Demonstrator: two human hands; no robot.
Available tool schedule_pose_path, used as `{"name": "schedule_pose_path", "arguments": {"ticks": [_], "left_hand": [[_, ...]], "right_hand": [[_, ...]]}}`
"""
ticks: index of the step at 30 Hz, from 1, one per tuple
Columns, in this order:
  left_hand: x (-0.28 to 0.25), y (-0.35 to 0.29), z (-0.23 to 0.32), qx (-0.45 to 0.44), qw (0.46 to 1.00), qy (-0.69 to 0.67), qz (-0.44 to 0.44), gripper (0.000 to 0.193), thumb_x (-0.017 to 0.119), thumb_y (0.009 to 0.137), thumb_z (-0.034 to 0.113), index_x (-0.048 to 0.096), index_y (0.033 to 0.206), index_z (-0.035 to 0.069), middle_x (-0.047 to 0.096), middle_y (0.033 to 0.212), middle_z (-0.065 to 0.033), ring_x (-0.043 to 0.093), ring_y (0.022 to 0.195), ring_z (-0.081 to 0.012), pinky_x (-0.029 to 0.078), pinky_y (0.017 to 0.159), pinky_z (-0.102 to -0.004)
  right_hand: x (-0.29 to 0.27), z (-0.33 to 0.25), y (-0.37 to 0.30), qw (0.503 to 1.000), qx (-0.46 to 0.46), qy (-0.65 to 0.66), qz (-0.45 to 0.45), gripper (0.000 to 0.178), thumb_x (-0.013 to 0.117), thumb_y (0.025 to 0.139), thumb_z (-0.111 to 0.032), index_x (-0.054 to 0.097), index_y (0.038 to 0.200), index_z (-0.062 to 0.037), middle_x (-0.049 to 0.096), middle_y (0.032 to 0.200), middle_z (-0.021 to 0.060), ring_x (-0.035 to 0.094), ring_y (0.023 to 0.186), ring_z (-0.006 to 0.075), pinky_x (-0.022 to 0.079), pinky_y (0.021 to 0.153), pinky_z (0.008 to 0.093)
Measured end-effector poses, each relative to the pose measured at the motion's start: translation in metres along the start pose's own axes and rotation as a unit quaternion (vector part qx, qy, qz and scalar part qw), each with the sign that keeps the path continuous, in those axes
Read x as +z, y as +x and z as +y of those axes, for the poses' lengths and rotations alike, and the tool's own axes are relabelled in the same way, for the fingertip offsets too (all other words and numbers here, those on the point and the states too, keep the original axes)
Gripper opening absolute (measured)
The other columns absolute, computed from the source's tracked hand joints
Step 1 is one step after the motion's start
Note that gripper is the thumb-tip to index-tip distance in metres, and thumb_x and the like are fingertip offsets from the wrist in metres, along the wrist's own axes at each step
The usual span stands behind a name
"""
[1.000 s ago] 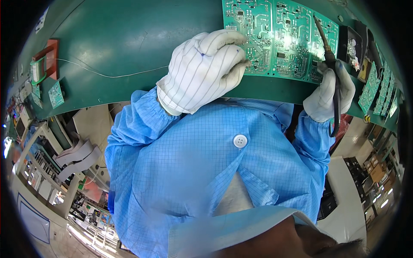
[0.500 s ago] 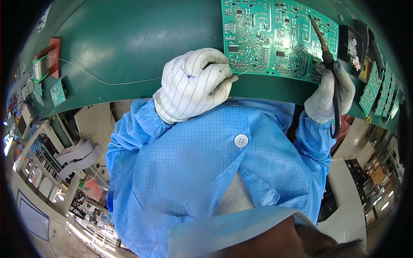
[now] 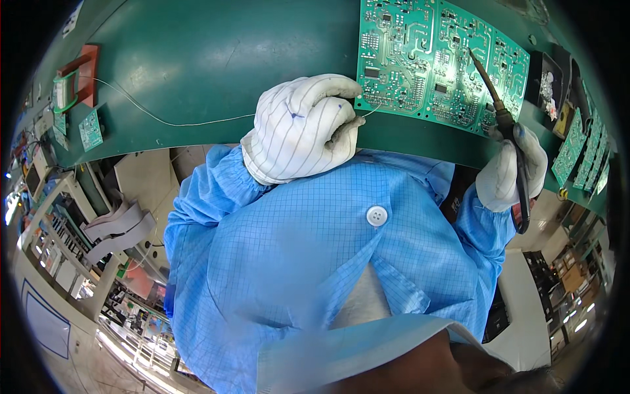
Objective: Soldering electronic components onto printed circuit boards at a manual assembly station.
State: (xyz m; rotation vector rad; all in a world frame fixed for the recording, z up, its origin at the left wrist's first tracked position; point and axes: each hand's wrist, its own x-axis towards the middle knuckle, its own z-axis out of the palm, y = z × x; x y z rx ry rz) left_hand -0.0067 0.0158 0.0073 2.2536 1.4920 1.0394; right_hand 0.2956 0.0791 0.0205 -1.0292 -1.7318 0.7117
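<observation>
My left hand (image 3: 303,128), in a white striped glove, is closed on a thin strand of solder wire (image 3: 190,124). The wire's short free end pokes out past the fingertips beside the lower left corner of a large green circuit board panel (image 3: 430,113). My right hand (image 3: 512,167), also gloved, grips a soldering iron (image 3: 504,118) by its dark handle. The iron's tip lies over the middle of the panel; whether it touches cannot be made out. Leftward, the wire runs to a spool (image 3: 64,92) on a red holder (image 3: 88,73).
Small circuit boards (image 3: 90,130) lie near the spool. At the right edge stand several narrow green boards (image 3: 568,148) and a dark box (image 3: 538,85) with whitish scraps inside. All are on the green work table (image 3: 197,59), whose front edge is close to my body.
The panel and both hands sit slightly further right in the picture, as does much of the scene. The iron's tip is a little lower over the panel. Both hands keep their hold.
</observation>
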Motion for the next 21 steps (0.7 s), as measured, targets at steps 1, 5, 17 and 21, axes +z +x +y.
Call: {"name": "schedule_pose_path", "arguments": {"ticks": [1, 5, 17, 21], "left_hand": [[0.000, -0.001, 0.000, -0.002, 1.000, 0.000, 0.001, 0.020, 0.074, 0.064, 0.000, 0.062, 0.078, 0.007, 0.070, 0.100, -0.0095, 0.070, 0.083, -0.0242, 0.056, 0.069, -0.0330], [0.000, -0.003, 0.000, -0.008, 1.000, -0.002, 0.003, 0.019, 0.073, 0.064, 0.000, 0.061, 0.078, 0.007, 0.070, 0.101, -0.0102, 0.070, 0.082, -0.0243, 0.056, 0.069, -0.0334], [0.001, -0.002, -0.002, -0.009, 1.000, 0.000, 0.004, 0.020, 0.072, 0.065, -0.002, 0.059, 0.078, 0.007, 0.071, 0.100, -0.0104, 0.069, 0.080, -0.0244, 0.056, 0.069, -0.0332], [0.003, -0.003, -0.003, -0.007, 1.000, 0.003, 0.013, 0.021, 0.073, 0.066, -0.001, 0.059, 0.079, 0.007, 0.071, 0.100, -0.0102, 0.069, 0.081, -0.0247, 0.056, 0.069, -0.0340]], "right_hand": [[-0.001, 0.000, 0.000, 1.000, 0.002, 0.001, -0.002, 0.029, 0.056, 0.081, 0.008, 0.058, 0.111, 0.0045, 0.065, 0.095, 0.0263, 0.068, 0.078, 0.0274, 0.056, 0.074, 0.0345], [-0.005, -0.002, -0.003, 1.000, 0.008, 0.004, -0.011, 0.030, 0.052, 0.086, 0.009, 0.058, 0.115, 0.0050, 0.065, 0.096, 0.0271, 0.068, 0.078, 0.0285, 0.055, 0.075, 0.0357], [-0.007, -0.004, 0.000, 0.992, -0.058, 0.033, -0.110, 0.029, 0.057, 0.083, 0.003, 0.059, 0.113, 0.0028, 0.063, 0.091, 0.0244, 0.064, 0.077, 0.0300, 0.053, 0.070, 0.0376], [-0.008, -0.004, -0.004, 0.994, -0.010, 0.044, -0.095, 0.029, 0.061, 0.084, -0.002, 0.060, 0.113, 0.0011, 0.064, 0.092, 0.0236, 0.064, 0.077, 0.0311, 0.054, 0.070, 0.0393]]}}
